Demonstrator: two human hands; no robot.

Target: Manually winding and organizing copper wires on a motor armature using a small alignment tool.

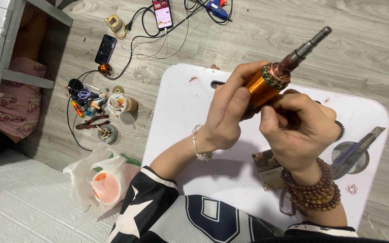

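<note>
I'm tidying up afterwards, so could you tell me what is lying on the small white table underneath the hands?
On the white table lie a utility knife, a small printed box and a dark round disc. The right hand and beaded wrist cover whatever sits below them.

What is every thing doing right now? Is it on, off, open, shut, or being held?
Rotor: held up, shaft tilted up and right.
Left hand: closed around the rotor.
Right hand: gripping the rotor's lower end.
Phone: screen lit, cable plugged in.
Dark phone: lying flat, can't tell if on.
Knife: lying on the table, untouched.
Pliers: on the floor, handles apart.
Bag: open.
</note>
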